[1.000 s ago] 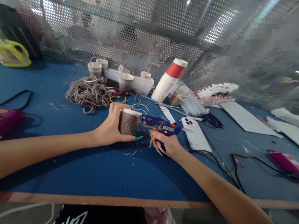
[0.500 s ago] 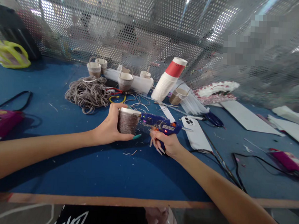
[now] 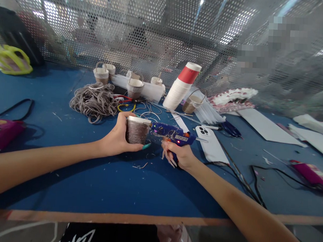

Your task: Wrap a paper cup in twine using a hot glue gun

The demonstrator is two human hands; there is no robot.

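Observation:
A paper cup [image 3: 137,131] wound with grey-brown cord, its white rim bare, is gripped between the thumb and fingers of my left hand [image 3: 121,135]. My right hand [image 3: 180,154] is wrapped round the handle of a blue glue gun [image 3: 168,131] with a small red light lit. The gun's nozzle points left and meets the cup just under its rim; whether it touches I cannot tell. A clear glue stick [image 3: 202,140] juts from the gun's back end. Behind the cup lies a heap of grey cord [image 3: 94,101].
Several cord-wrapped cups with handles, among them one cup [image 3: 135,87], stand at the back. A tilted stack of paper cups [image 3: 179,89], clear glue sticks [image 3: 204,110] and a white phone [image 3: 211,144] lie to the right. Red-handled pliers [image 3: 123,97] rest by the cord. A perforated metal screen [image 3: 154,38] rises behind.
The cup and my left hand have shifted very slightly left, and the glue gun with them. Both hands keep the same hold.

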